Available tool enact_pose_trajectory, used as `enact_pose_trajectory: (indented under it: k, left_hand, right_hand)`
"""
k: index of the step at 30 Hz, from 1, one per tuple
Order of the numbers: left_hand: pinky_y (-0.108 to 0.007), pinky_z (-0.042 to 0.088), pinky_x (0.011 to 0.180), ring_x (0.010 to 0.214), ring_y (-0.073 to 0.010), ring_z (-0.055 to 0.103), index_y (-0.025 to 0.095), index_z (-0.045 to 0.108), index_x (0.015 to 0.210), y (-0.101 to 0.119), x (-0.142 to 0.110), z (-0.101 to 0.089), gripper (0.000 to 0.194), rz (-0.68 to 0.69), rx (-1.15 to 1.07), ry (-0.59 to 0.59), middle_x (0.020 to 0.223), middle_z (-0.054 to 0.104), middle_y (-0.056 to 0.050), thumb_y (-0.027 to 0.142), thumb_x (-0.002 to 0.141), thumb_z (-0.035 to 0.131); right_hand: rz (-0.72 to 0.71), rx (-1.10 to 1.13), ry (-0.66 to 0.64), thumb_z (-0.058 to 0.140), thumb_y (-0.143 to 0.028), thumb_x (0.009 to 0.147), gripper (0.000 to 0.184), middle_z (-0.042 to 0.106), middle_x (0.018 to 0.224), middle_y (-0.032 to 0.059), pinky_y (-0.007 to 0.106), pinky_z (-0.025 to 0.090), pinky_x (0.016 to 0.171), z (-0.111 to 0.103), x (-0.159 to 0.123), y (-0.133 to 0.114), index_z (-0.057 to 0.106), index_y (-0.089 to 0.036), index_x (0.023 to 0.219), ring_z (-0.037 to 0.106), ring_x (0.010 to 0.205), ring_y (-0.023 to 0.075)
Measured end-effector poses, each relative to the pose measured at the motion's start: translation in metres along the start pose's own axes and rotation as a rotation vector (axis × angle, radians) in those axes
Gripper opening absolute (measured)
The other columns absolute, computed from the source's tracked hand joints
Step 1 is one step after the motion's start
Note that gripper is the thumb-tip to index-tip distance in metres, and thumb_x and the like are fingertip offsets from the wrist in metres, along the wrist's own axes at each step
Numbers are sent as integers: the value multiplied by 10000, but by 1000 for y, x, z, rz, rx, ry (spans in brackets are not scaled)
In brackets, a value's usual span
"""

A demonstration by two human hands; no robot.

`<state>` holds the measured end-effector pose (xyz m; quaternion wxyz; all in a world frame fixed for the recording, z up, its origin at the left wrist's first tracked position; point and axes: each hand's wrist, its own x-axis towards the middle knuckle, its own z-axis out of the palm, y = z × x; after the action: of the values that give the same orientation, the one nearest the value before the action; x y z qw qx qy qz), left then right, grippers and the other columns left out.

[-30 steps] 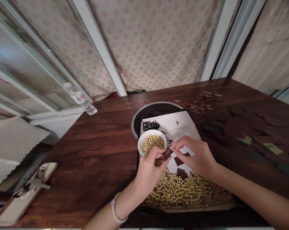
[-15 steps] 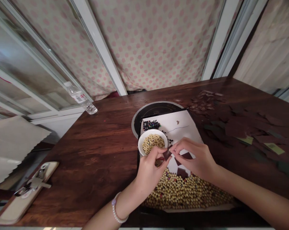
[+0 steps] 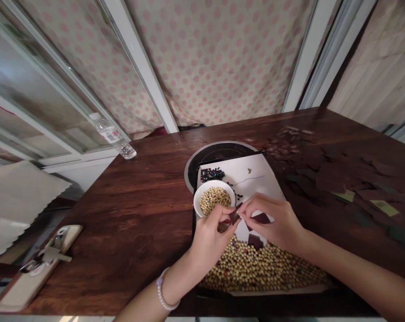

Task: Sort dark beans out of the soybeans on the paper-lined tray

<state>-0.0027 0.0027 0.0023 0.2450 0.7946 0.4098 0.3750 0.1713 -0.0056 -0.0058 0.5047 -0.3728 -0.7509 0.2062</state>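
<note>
My left hand (image 3: 211, 237) pinches a small dark brown square of paper or card (image 3: 235, 216) between thumb and forefinger. On its right edge, the fingertips of my right hand (image 3: 272, 221) are closed in a pinch too. Both hands are above a white-lined tray (image 3: 272, 172). Beneath them, more brown squares (image 3: 255, 242) lie on the lining. Loose yellowish beads or beans (image 3: 259, 270) cover the tray's near part. A white bowl (image 3: 198, 201) of similar beads stands left of my fingers. Black beads (image 3: 212, 174) lie behind it. Whether a bead is inside the held square is hidden.
Around the tray's far end shows a round dark plate (image 3: 193, 163) with a pale rim. Many brown and green pieces (image 3: 336, 176) are scattered on the wooden table's right side. A plastic bottle (image 3: 115, 138) stands far left, and a light wooden board with metal items (image 3: 24, 286) lies nearer.
Both hands stay almost in place around the brown square, with only a slight shift of the fingers. Nothing else has visibly moved.
</note>
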Motion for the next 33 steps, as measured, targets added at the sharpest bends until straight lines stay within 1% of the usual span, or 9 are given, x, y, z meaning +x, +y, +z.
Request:
enact_pose_trajectory:
  k: [2, 6, 10, 14, 20, 27, 29, 31, 33]
  left_hand:
    - [-157, 462, 532, 557, -91, 617, 164, 531, 853, 0, 0, 0, 126, 5, 5, 4, 631, 655, 24, 133, 757, 607]
    - [-169, 469, 529, 538, -94, 610, 164, 533, 850, 0, 1, 0, 140, 9, 43, 12, 614, 647, 30, 105, 742, 600]
    - [-176, 480, 533, 546, -96, 616, 164, 531, 844, 2, 1, 0, 127, 13, 17, 18, 629, 658, 21, 147, 754, 618]
    - [-170, 468, 503, 501, -82, 579, 165, 535, 828, 4, 2, 0, 128, 7, 43, 25, 581, 627, 37, 158, 745, 633]
    - [-179, 494, 568, 589, -92, 623, 161, 531, 862, 5, 2, 0, 124, -14, -26, 14, 680, 668, 5, 151, 770, 614]
    - [-194, 477, 519, 546, -99, 595, 161, 534, 939, 2, 1, 0, 163, -20, -7, -3, 624, 626, 12, 193, 789, 591]
    - [-189, 470, 498, 533, -99, 591, 163, 529, 949, 2, 1, 0, 173, -31, -20, -10, 607, 619, 15, 205, 791, 587]
    - [-187, 466, 488, 512, -95, 581, 164, 525, 946, 3, 1, 0, 170, -32, -21, -11, 583, 608, 22, 206, 792, 584]
    - [-188, 470, 494, 500, -92, 573, 166, 519, 942, 3, 1, 0, 161, -24, -22, -6, 565, 600, 29, 201, 796, 579]
  right_hand:
    - [10, -14, 19, 550, -36, 753, 159, 617, 812, 29, 252, 519, 662, 0, 0, 0, 529, -194, 739, 612, 773, 127]
    - [-26, -2, -52, 536, -67, 778, 142, 621, 830, 29, 264, 524, 657, 0, -1, -1, 531, -208, 757, 605, 770, 133]
    - [21, -79, 13, 513, -65, 781, 154, 616, 808, 30, 278, 522, 674, -1, -1, 3, 518, -212, 736, 604, 777, 142]
    - [-19, -45, -56, 519, -58, 771, 153, 620, 818, 26, 264, 510, 681, -2, -1, 1, 514, -208, 740, 602, 790, 136]
    - [195, -89, -13, 539, -74, 720, 129, 614, 729, 2, 272, 485, 662, -11, 8, 5, 514, -199, 695, 598, 707, 138]
    - [435, -80, -341, 502, -29, 629, 165, 555, 512, -42, 210, 428, 446, -23, 7, 31, 517, -188, 586, 529, 472, 103]
    - [429, -55, -234, 512, -71, 675, 126, 612, 606, -16, 222, 479, 503, -21, 10, 33, 527, -188, 633, 587, 557, 117]
    - [393, 14, -11, 516, -135, 739, 67, 658, 856, 39, 263, 530, 645, -18, 15, 33, 544, -191, 762, 636, 785, 150]
    - [331, 95, 165, 533, -180, 763, 104, 621, 1050, 76, 307, 539, 753, -15, 18, 33, 547, -195, 865, 605, 976, 184]
